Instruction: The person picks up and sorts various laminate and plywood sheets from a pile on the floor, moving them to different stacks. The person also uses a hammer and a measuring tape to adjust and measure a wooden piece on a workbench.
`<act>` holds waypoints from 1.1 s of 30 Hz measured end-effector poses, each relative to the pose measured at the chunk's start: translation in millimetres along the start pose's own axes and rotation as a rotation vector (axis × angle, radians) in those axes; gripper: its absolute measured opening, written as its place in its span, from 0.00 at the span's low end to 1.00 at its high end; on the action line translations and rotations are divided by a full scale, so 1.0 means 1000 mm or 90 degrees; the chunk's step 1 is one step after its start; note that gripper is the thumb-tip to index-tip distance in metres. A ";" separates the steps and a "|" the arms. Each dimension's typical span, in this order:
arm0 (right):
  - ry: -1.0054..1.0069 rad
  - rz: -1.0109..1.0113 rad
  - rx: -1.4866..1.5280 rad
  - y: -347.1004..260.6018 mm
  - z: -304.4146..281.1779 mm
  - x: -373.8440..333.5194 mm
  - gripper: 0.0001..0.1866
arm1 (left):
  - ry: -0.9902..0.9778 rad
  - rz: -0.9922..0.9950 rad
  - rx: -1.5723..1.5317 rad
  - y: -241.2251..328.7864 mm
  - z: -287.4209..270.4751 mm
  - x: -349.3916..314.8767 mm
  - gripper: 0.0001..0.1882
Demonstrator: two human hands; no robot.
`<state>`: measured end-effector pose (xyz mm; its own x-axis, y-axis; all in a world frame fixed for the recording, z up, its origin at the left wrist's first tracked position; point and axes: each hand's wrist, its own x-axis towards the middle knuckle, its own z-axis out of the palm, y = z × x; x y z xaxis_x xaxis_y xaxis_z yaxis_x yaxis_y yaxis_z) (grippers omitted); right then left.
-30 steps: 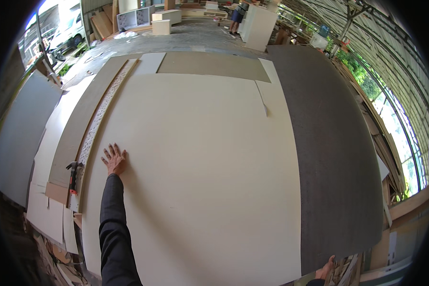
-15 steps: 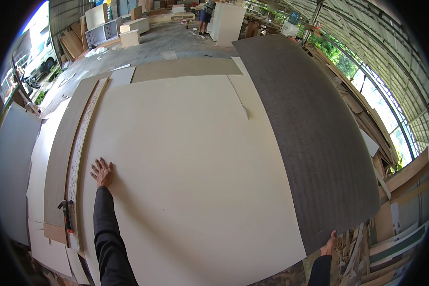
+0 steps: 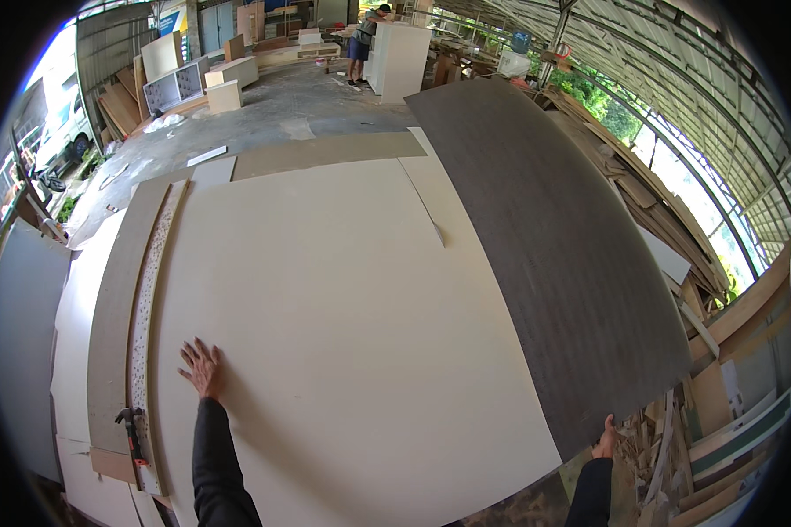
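The right hand (image 3: 605, 437) is closed on the near edge of a dark grey sheet (image 3: 562, 255), with a digit showing at the sheet's rim; the parts beneath are hidden. The left hand (image 3: 204, 369) grips nothing: its fingers are spread apart, palm down, on a large cream panel (image 3: 334, 325). The dark sheet runs lengthwise along the panel's right side. Left of the left hand, a long speckled strip (image 3: 141, 325) with pale wooden edges lies on a grey-brown board (image 3: 114, 299), and a claw hammer (image 3: 132, 435) with a black-and-orange handle rests near the strip's closer end. A thin sliver (image 3: 439, 234) curls up near the panel's far right. Wood offcuts (image 3: 655, 457) lie beyond the right hand, and stacked boards (image 3: 646, 198) line that side. Across the concrete floor (image 3: 272, 110), a co-worker (image 3: 362, 48) leans over a white cabinet (image 3: 404, 61), with grey open-fronted box units (image 3: 176, 86) to the left.
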<state>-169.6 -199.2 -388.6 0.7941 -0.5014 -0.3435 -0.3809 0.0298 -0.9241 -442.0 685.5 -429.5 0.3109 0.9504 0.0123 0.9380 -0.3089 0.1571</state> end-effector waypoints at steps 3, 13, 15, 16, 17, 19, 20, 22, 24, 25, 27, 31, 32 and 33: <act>-0.088 0.007 0.029 0.017 -0.011 0.007 0.37 | -0.031 -0.052 -0.009 -0.014 -0.018 -0.077 0.39; 0.036 0.100 -0.113 -0.003 -0.020 0.022 0.30 | -0.034 -0.091 0.039 -0.016 -0.038 -0.137 0.38; -0.058 0.084 -0.116 -0.011 -0.028 0.027 0.30 | -0.034 -0.096 0.046 -0.016 -0.040 -0.138 0.38; -0.010 0.093 -0.146 -0.014 -0.022 0.028 0.30 | -0.035 -0.102 0.049 -0.016 -0.041 -0.138 0.37; 0.038 0.103 -0.176 -0.015 -0.013 0.032 0.29 | -0.037 -0.105 0.057 -0.018 -0.040 -0.136 0.37; 0.060 0.121 -0.206 -0.020 -0.014 0.036 0.29 | -0.042 -0.108 0.070 -0.018 -0.035 -0.131 0.37; 0.033 0.131 -0.208 -0.022 -0.017 0.037 0.29 | -0.041 -0.103 0.081 -0.018 -0.033 -0.128 0.37; -0.015 0.134 -0.204 -0.032 -0.006 0.034 0.27 | -0.043 -0.102 0.074 -0.013 -0.035 -0.123 0.37; -0.042 0.120 -0.198 -0.046 0.002 0.029 0.24 | -0.042 -0.097 0.072 -0.010 -0.035 -0.116 0.38; -0.058 0.113 -0.203 -0.048 0.004 0.035 0.23 | -0.043 -0.097 0.072 -0.007 -0.034 -0.111 0.38; -0.090 0.099 -0.215 -0.051 0.010 0.049 0.22 | -0.046 -0.097 0.072 0.000 -0.034 -0.099 0.38; -0.078 0.106 -0.216 -0.047 0.035 0.064 0.22 | -0.054 -0.102 0.059 0.010 -0.033 -0.077 0.38; -0.078 0.107 -0.226 -0.047 0.039 0.068 0.23 | -0.055 -0.104 0.058 0.013 -0.032 -0.072 0.38; -0.077 0.111 -0.236 -0.043 0.044 0.073 0.24 | -0.057 -0.106 0.059 0.015 -0.031 -0.067 0.38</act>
<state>-74.3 -199.2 -381.2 0.7444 -0.4099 -0.5271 -0.6412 -0.2188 -0.7355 -453.8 618.5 -397.0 0.1581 0.9829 -0.0943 0.9865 -0.1532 0.0573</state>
